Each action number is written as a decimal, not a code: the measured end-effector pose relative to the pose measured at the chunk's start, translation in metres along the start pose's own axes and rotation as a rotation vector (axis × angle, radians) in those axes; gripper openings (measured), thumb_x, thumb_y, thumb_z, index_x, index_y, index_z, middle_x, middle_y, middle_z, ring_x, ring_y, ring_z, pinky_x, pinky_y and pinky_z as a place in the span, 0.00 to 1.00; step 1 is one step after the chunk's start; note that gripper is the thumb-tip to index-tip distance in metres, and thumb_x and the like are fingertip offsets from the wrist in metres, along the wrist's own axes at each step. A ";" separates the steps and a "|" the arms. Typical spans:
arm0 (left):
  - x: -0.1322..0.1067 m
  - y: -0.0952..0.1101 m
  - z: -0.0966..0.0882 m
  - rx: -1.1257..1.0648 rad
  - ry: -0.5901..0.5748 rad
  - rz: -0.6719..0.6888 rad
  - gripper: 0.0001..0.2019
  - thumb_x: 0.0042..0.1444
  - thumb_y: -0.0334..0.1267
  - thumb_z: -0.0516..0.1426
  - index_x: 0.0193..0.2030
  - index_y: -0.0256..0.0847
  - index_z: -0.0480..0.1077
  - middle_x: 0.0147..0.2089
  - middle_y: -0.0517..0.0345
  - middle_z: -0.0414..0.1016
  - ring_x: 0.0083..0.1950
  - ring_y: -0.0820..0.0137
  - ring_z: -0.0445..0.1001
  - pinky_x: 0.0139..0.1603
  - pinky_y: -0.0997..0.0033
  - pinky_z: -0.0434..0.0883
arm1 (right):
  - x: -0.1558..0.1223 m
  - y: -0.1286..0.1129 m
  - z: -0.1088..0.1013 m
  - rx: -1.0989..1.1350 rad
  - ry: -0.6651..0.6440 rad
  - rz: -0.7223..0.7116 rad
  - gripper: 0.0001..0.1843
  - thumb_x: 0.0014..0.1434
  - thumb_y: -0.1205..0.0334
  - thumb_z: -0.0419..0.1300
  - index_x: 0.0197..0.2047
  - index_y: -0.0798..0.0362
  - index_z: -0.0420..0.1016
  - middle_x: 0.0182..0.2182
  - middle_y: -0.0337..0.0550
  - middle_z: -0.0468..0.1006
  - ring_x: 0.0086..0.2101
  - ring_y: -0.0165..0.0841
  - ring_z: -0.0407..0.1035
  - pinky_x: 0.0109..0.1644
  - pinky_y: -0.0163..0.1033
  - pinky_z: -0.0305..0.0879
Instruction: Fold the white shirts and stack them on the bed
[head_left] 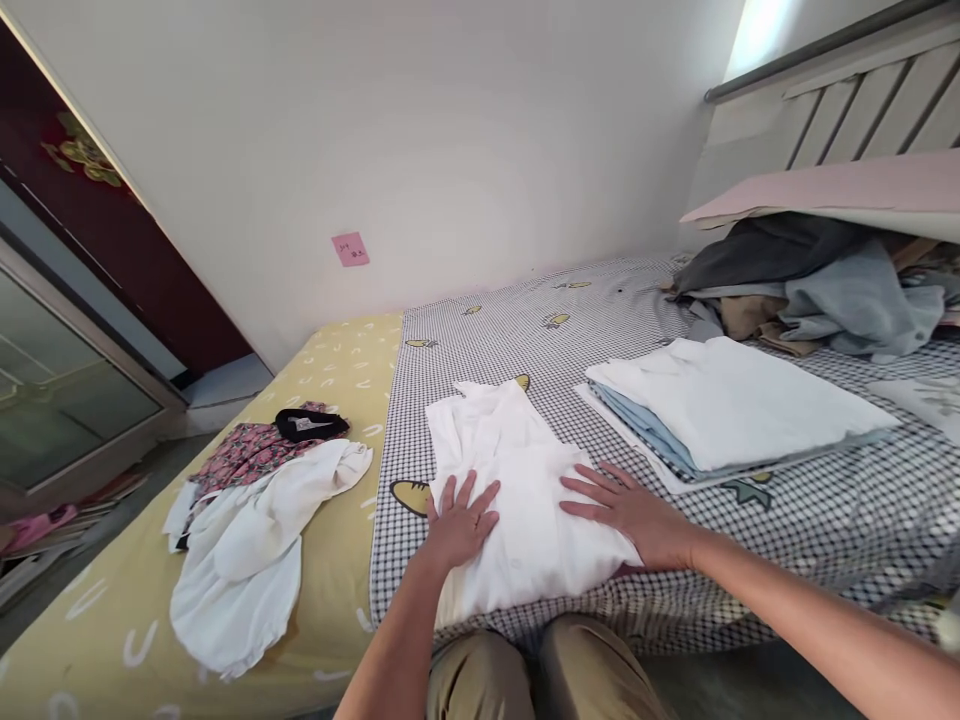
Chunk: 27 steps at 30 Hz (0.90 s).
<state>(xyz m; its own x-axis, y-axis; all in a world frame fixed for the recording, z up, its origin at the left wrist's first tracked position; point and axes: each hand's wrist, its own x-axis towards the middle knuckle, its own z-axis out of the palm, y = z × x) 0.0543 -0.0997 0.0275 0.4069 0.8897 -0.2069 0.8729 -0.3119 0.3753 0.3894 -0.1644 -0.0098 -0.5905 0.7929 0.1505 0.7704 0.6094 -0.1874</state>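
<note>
A white shirt [525, 510], partly folded, lies on the bed right in front of my knees. Its narrower upper end points away from me, toward the wall. My left hand [459, 525] rests on its left side with fingers spread. On the right edge lies my right hand [634, 515], fingers stretched out over the cloth and the thumb side hidden in part. Just beyond that hand sits a stack of folded clothes [735, 405], with white on top and blue and checked layers beneath.
Loose white clothing [259, 530] and a flowered garment [244, 455] with a black band [309, 424] lie on the yellow bedspread [352, 370] at left. A heap of grey and brown clothes [832, 280] fills the far right under a pink board [840, 188]. The wall [480, 150] borders the bed.
</note>
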 end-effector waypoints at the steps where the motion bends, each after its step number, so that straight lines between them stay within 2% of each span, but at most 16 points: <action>1: 0.000 0.001 -0.002 -0.006 -0.013 0.000 0.26 0.67 0.53 0.49 0.71 0.69 0.57 0.81 0.65 0.42 0.81 0.45 0.32 0.72 0.21 0.31 | 0.000 -0.001 0.001 0.008 0.015 0.011 0.51 0.51 0.36 0.70 0.74 0.33 0.58 0.74 0.43 0.56 0.73 0.53 0.46 0.74 0.65 0.37; 4: 0.001 0.001 -0.011 -0.052 -0.060 0.012 0.28 0.65 0.56 0.51 0.71 0.67 0.58 0.81 0.62 0.41 0.81 0.43 0.33 0.71 0.19 0.31 | -0.001 0.001 0.004 0.007 0.044 0.040 0.50 0.50 0.36 0.71 0.73 0.32 0.60 0.73 0.43 0.61 0.71 0.53 0.51 0.73 0.63 0.44; 7: 0.002 -0.004 -0.027 -0.127 -0.094 0.049 0.26 0.65 0.59 0.50 0.69 0.64 0.63 0.79 0.59 0.50 0.80 0.43 0.41 0.71 0.19 0.41 | 0.001 0.009 0.012 -0.011 0.068 0.054 0.46 0.54 0.41 0.68 0.73 0.31 0.59 0.72 0.43 0.63 0.70 0.53 0.54 0.71 0.63 0.50; 9: 0.001 -0.012 -0.042 -0.181 -0.093 0.092 0.26 0.67 0.60 0.45 0.67 0.63 0.66 0.77 0.59 0.57 0.78 0.50 0.51 0.73 0.30 0.53 | 0.003 0.015 0.020 -0.007 0.106 0.055 0.42 0.58 0.47 0.65 0.73 0.29 0.58 0.71 0.41 0.63 0.70 0.51 0.55 0.70 0.63 0.53; 11: -0.003 -0.021 -0.059 -0.217 -0.053 0.133 0.28 0.70 0.58 0.38 0.70 0.61 0.62 0.77 0.60 0.58 0.77 0.59 0.56 0.73 0.46 0.61 | 0.004 0.019 0.025 0.018 0.133 0.070 0.40 0.59 0.51 0.63 0.73 0.28 0.58 0.71 0.39 0.63 0.70 0.50 0.56 0.69 0.63 0.53; 13: -0.010 -0.029 -0.075 -0.214 0.026 0.152 0.28 0.71 0.55 0.37 0.73 0.58 0.57 0.79 0.60 0.51 0.78 0.63 0.53 0.74 0.52 0.61 | 0.006 0.020 0.025 0.065 0.108 0.102 0.40 0.59 0.53 0.63 0.73 0.27 0.57 0.72 0.38 0.62 0.70 0.50 0.54 0.70 0.65 0.51; 16: -0.029 -0.039 -0.085 -0.137 0.126 0.154 0.27 0.71 0.52 0.40 0.72 0.55 0.60 0.81 0.59 0.43 0.81 0.59 0.40 0.78 0.45 0.48 | 0.009 0.014 0.017 0.146 0.006 0.164 0.41 0.59 0.49 0.63 0.74 0.29 0.56 0.73 0.40 0.59 0.72 0.53 0.49 0.71 0.66 0.45; 18: -0.046 -0.044 -0.081 0.001 0.133 0.194 0.28 0.69 0.57 0.44 0.72 0.56 0.61 0.81 0.57 0.43 0.81 0.55 0.37 0.78 0.38 0.38 | 0.011 0.011 0.011 0.181 -0.037 0.206 0.41 0.59 0.44 0.63 0.74 0.31 0.57 0.74 0.42 0.58 0.72 0.54 0.48 0.72 0.67 0.42; 19: -0.054 -0.047 -0.075 0.094 0.115 0.228 0.31 0.66 0.61 0.47 0.73 0.56 0.58 0.81 0.55 0.42 0.81 0.53 0.37 0.78 0.35 0.35 | 0.011 0.009 0.010 0.193 -0.041 0.224 0.41 0.59 0.42 0.62 0.73 0.32 0.58 0.73 0.42 0.58 0.72 0.54 0.49 0.72 0.67 0.42; 22: -0.072 -0.055 -0.051 0.368 0.005 0.333 0.52 0.50 0.71 0.57 0.77 0.57 0.42 0.81 0.48 0.39 0.81 0.48 0.38 0.76 0.29 0.37 | 0.012 0.008 0.008 0.224 -0.007 0.256 0.36 0.60 0.42 0.60 0.71 0.31 0.63 0.72 0.39 0.61 0.71 0.54 0.51 0.72 0.65 0.45; 24: -0.075 -0.058 -0.036 0.479 -0.074 0.359 0.58 0.46 0.69 0.62 0.77 0.58 0.36 0.81 0.47 0.38 0.81 0.47 0.39 0.75 0.27 0.39 | 0.012 0.008 0.008 0.239 0.024 0.264 0.33 0.61 0.44 0.59 0.69 0.30 0.66 0.71 0.38 0.64 0.70 0.53 0.53 0.71 0.63 0.49; 27: -0.069 -0.059 -0.022 0.580 -0.124 0.330 0.63 0.45 0.57 0.71 0.77 0.57 0.33 0.81 0.45 0.38 0.81 0.47 0.41 0.75 0.27 0.41 | 0.012 0.007 0.006 0.245 0.042 0.279 0.30 0.62 0.45 0.57 0.68 0.30 0.69 0.70 0.38 0.66 0.69 0.53 0.56 0.68 0.62 0.53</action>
<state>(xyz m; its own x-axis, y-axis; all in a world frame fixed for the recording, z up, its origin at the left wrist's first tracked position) -0.0308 -0.1352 0.0392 0.6745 0.6832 -0.2797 0.6867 -0.7197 -0.1022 0.3863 -0.1508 -0.0154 -0.3520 0.9307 0.0994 0.8169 0.3573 -0.4528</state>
